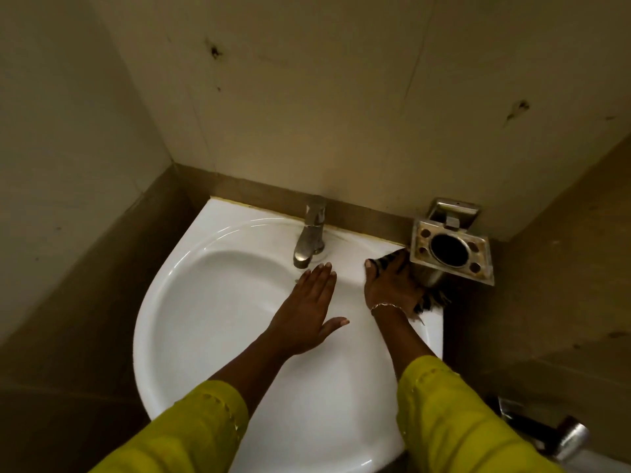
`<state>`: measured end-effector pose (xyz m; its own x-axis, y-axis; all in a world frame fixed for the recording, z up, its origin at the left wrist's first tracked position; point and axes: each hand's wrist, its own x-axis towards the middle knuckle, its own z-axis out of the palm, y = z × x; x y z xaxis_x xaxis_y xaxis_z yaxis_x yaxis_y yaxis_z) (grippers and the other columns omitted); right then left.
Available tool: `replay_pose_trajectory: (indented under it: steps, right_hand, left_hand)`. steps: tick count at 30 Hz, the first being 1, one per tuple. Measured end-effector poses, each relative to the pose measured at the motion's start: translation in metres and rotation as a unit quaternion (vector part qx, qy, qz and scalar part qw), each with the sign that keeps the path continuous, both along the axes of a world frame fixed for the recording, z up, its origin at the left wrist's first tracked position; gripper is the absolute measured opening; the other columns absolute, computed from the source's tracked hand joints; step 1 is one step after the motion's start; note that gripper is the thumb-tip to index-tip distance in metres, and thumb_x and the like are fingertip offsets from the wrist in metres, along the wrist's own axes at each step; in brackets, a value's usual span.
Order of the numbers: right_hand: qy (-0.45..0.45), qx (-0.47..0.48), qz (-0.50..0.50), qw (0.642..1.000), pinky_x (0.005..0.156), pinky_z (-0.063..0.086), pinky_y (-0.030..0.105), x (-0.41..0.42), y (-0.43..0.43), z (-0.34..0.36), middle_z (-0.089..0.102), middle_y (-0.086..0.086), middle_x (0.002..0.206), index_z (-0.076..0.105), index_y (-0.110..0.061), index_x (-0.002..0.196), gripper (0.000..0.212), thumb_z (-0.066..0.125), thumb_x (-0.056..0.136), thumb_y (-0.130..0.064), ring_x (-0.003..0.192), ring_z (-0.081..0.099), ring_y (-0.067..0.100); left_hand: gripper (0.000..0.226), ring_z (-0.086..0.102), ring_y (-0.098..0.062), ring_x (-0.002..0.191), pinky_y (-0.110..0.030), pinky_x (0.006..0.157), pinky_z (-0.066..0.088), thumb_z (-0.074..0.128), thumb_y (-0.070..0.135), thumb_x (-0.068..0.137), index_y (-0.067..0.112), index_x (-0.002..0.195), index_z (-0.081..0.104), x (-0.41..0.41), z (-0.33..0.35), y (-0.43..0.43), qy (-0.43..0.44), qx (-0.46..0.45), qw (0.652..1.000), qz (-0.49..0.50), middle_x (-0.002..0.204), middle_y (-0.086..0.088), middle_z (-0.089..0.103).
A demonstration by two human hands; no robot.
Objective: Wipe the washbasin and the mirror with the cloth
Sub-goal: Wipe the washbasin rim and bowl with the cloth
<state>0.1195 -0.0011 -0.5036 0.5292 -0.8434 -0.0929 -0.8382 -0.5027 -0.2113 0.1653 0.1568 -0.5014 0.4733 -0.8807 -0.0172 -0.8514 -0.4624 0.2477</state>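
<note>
On the far right corner of the washbasin (191, 302), the right hand (389, 285) is pressing the cloth (432, 298) flat against the rim, fingers spread over it and gripping it; the cloth, dark and striped, is bunching out from under the palm on the right, just beside the metal holder (450, 250) fixed to the wall; the left hand (310, 312) is lying open and empty on the basin, palm down, fingertips near the spout of the tap (309, 238).

Mirror is not showing in this view; judged from that, only the basin part of the task is under way.

Risks, as judgement: the cloth is working close under the holder, so its loose edge may be catching on the metal bracket and dragging; the right knuckles may be knocking the holder's cup; the left hand, leaning on a smooth glazed surface, may be slipping if the surface is wet.

Count: one basin; one tap; one cloth; one holder; two hands; two yellow sleeves (191, 435); one bracelet (387, 306), on the right wrist.
</note>
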Motion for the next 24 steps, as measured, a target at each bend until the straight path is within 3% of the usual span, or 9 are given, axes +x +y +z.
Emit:
replay_pose_trajectory:
  steps: [3,9,14,19,24]
  right_hand:
    - [-0.046,0.015,-0.009,0.999,0.108,0.023,0.051,0.016,0.005,-0.001,0.017,0.028,0.150,0.003,-0.004,0.147,0.077,0.033,0.094,-0.051,0.133,0.027,0.045]
    - [-0.058,-0.011,-0.014,0.998,0.114,0.003,0.052,0.037,0.012,-0.002,0.006,0.029,0.152,0.005,0.001,0.145,0.081,0.036,0.092,-0.052,0.140,0.006,0.044]
    - [-0.047,-0.041,0.058,0.996,0.114,-0.007,0.048,0.046,0.023,-0.008,-0.003,0.030,0.152,0.000,0.000,0.145,0.082,0.031,0.093,-0.054,0.142,-0.005,0.042]
    - [-0.031,-0.059,0.216,0.974,0.116,-0.002,0.045,0.051,0.036,-0.009,0.000,0.025,0.155,-0.001,-0.004,0.146,0.078,0.026,0.093,-0.054,0.143,-0.003,0.037]
    - [-0.065,-0.062,0.275,0.957,0.116,0.002,0.043,0.037,0.053,-0.012,0.012,0.021,0.155,0.009,-0.005,0.147,0.076,0.037,0.092,-0.051,0.144,0.007,0.034]
  left_hand:
    - [0.080,-0.018,-0.018,0.138,-0.028,0.114,-0.014,0.029,0.056,0.092,0.005,0.146,0.000,0.006,0.001,0.010,-0.010,-0.012,1.000,0.002,0.157,-0.015,0.000]
    - [0.078,-0.001,-0.027,0.146,-0.031,0.110,-0.022,0.036,0.052,0.093,0.002,0.145,0.008,0.017,0.002,0.027,-0.003,-0.017,1.000,0.019,0.156,-0.019,0.007]
    - [0.076,-0.019,-0.019,0.139,-0.020,0.104,-0.030,0.033,0.051,0.094,0.005,0.146,0.001,0.026,-0.005,0.040,-0.006,-0.009,0.999,0.036,0.157,-0.015,0.000]
    - [0.081,-0.023,-0.017,0.137,-0.021,0.108,-0.023,0.010,0.062,0.087,0.007,0.145,-0.005,0.032,-0.007,0.050,-0.003,-0.011,0.998,0.055,0.156,-0.012,-0.009]
    - [0.074,-0.014,-0.023,0.144,-0.028,0.115,-0.012,0.028,0.049,0.095,0.006,0.145,-0.006,0.038,-0.011,0.068,0.002,-0.008,0.996,0.084,0.157,-0.014,-0.008]
